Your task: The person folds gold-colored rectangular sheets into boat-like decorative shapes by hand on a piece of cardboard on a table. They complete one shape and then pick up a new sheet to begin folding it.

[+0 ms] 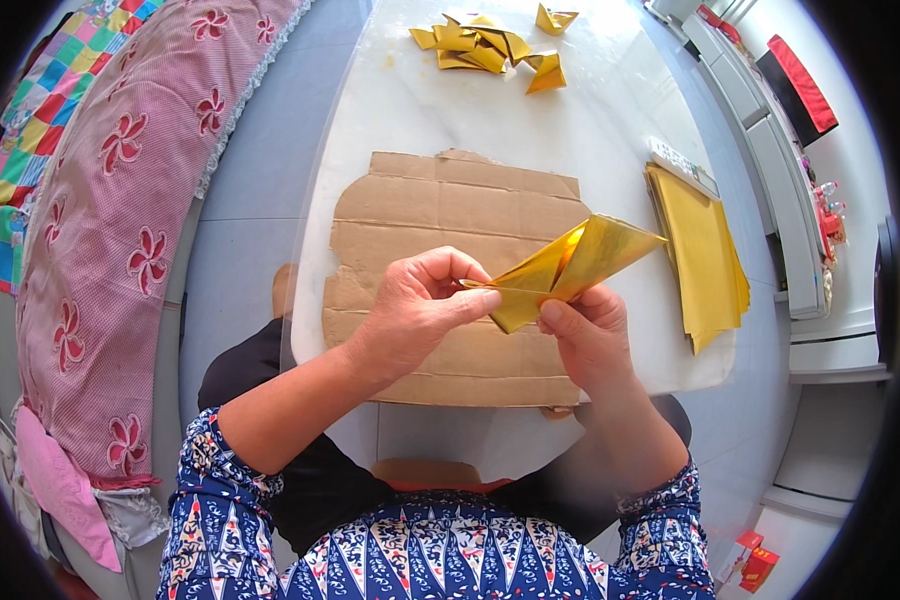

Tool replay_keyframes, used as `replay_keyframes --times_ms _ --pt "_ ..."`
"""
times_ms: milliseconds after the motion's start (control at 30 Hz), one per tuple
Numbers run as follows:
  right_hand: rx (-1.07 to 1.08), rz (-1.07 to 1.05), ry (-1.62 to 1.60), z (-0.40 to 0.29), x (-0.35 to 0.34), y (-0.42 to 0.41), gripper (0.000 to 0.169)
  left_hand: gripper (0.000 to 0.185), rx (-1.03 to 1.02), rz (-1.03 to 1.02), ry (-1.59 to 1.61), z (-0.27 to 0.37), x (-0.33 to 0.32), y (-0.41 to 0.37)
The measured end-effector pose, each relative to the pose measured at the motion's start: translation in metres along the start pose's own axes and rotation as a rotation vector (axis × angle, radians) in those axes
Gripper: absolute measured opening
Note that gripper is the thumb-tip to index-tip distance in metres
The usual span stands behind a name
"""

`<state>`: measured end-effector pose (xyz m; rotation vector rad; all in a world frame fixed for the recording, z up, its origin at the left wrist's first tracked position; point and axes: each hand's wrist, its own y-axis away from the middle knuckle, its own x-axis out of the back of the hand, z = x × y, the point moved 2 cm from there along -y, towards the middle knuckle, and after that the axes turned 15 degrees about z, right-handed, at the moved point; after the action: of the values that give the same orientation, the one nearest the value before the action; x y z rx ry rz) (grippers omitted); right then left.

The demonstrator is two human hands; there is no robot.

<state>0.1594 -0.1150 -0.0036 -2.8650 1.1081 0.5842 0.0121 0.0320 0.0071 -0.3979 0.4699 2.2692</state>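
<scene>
A partly folded sheet of shiny gold paper (604, 251) is held in the air between my two hands. My left hand (420, 307) pinches its narrow left corner between thumb and index finger. Lower on the right, my right hand (589, 330) grips the paper, thumb in front and fingers behind. The upper right part flares into a cone-like flap with a visible fold. Beneath both hands lies a flattened piece of brown corrugated cardboard (450, 202) with creases and a torn edge.
The white marble-look table (630, 97) bears a heap of folded gold paper pieces (480, 45) at the far end. On the right, a stack of flat gold sheets (697, 262) sits under a white remote control (679, 165). A sofa with a pink cover (105, 225) stands left.
</scene>
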Motion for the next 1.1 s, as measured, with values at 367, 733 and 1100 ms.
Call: replay_keyframes --times_ms 367,733,1100 --pt "-0.037 0.003 0.003 0.001 0.001 -0.001 0.020 0.007 0.003 0.010 -0.151 0.005 0.004 0.002" --pt "-0.049 0.001 0.055 -0.002 0.002 -0.005 0.016 0.006 0.056 0.035 -0.089 -0.001 0.009 -0.003" --pt "-0.155 0.009 -0.053 0.000 0.004 -0.009 0.016 0.012 0.089 0.088 -0.042 0.001 0.008 -0.006"
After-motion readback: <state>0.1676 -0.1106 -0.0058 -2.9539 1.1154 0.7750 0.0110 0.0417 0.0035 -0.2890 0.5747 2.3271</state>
